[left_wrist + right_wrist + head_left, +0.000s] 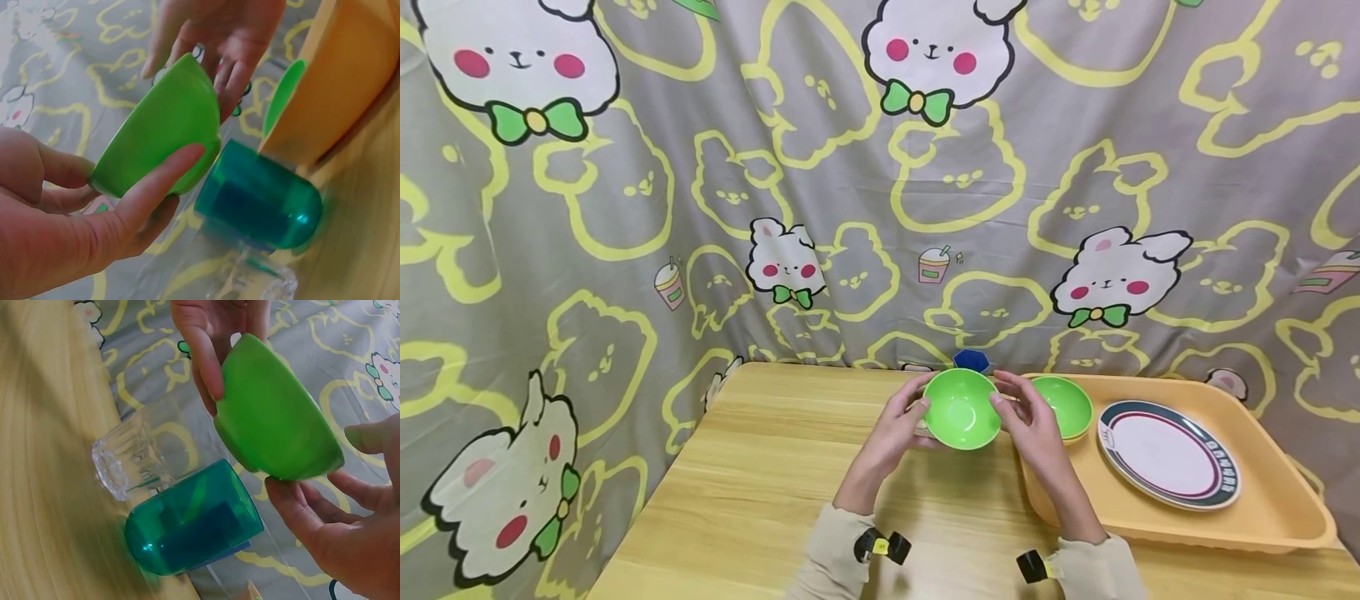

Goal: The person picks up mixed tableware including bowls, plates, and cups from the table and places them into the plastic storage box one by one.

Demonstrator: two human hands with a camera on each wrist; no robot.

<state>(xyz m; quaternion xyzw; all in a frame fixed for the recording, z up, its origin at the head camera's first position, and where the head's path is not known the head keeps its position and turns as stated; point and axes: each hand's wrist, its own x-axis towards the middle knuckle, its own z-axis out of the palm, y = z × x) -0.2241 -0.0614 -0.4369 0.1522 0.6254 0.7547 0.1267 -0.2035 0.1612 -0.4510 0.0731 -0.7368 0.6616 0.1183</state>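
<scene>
Grip: left hand (pixel 891 425) and right hand (pixel 1028 421) together hold the green bowl (pixel 961 408), raised above the surface (pixel 775 467). Risk: teal cup (pixel 194 519) and clear glass (pixel 134 453) stand near; a low sweep could topple either. Uneven finger pressure might tip the bowl.

Wood-grain table (pixel 775 450); on it orange tray (pixel 1277 492), teal cup (pixel 194 519), clear glass (pixel 140 453).

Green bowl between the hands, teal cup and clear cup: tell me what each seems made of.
Green bowl: probably plastic, smooth and glossy, judging by the bright highlight inside; glazed ceramic is possible.
Teal cup: see-through and shiny, likely tinted plastic, though coloured glass could look alike.
Clear cup: colourless, transparent, ridged near its base; glass or clear plastic, I can't tell.
</scene>
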